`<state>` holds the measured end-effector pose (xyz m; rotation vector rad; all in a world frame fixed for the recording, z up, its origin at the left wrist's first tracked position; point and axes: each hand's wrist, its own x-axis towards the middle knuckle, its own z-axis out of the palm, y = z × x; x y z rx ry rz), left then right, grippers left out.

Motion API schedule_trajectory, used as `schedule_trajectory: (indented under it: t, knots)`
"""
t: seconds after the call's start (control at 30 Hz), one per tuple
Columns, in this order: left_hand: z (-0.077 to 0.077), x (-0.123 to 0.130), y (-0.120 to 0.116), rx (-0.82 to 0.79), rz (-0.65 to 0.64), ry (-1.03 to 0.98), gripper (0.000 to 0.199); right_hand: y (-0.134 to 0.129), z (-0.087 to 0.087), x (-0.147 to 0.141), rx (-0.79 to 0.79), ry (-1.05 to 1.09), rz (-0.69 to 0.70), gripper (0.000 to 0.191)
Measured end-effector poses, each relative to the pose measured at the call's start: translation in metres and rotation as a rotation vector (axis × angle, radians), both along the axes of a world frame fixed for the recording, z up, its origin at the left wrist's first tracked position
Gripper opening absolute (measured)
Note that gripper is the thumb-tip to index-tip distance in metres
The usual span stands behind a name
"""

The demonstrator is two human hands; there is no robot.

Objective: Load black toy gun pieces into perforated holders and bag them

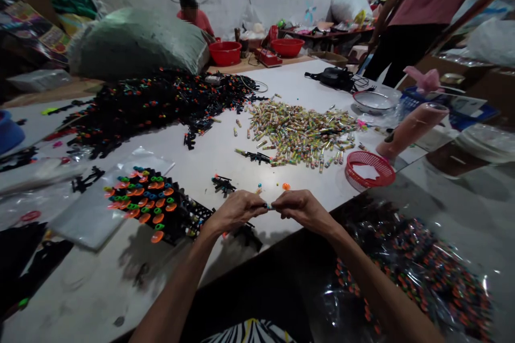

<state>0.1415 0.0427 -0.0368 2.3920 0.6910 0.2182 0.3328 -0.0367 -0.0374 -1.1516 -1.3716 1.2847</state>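
Striped shirt front [247, 332], bare left hand [235, 211] and right hand [303, 210] pressed close, pinching a tiny blue-and-white plastic piece [269, 207] between them above a white table [209, 158], black toy parts with orange pieces [155, 203] just beside the left hand, striped capsules [298, 136] heaped beyond.

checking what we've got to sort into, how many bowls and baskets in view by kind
red plastic bowls: 2
red slotted basket: 1
pale round bowl: 1
blue container, cut off at the edge: 1
total: 5
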Motion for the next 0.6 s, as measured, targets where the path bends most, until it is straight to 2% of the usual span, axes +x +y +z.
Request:
schedule_trajectory:
  t: [0.1, 0.17, 0.27, 0.33, 0.37, 0.43, 0.53, 0.6]
  knots:
    - [-0.001, 0.000, 0.004, 0.080, 0.052, 0.015, 0.023, 0.006, -0.013, -0.004, -0.013, -0.033, -0.037, 0.017]
    - [-0.001, -0.002, 0.003, 0.148, 0.128, 0.020, 0.021, 0.012, -0.027, -0.007, 0.003, -0.082, -0.112, 0.022]
    - [-0.004, -0.011, -0.012, 0.342, 0.244, 0.008, 0.036, 0.017, -0.049, -0.012, 0.121, -0.280, -0.240, 0.031]
    - [-0.014, -0.019, -0.032, 0.513, 0.168, 0.011, 0.034, 0.015, -0.061, -0.013, 0.190, -0.436, -0.287, 0.033]
    - [-0.021, -0.024, -0.043, 0.574, 0.074, 0.021, 0.030, 0.014, -0.066, -0.012, 0.208, -0.491, -0.301, 0.031]
    - [-0.038, -0.030, -0.062, 0.596, -0.089, 0.060, 0.023, 0.013, -0.072, -0.005, 0.200, -0.549, -0.342, 0.026]
    - [-0.062, -0.028, -0.069, 0.606, -0.121, 0.046, 0.017, 0.025, -0.069, 0.016, 0.156, -0.661, -0.429, 0.024]
    - [-0.069, -0.019, -0.063, 0.625, -0.091, 0.001, 0.017, 0.046, -0.061, 0.029, 0.115, -0.852, -0.497, 0.026]
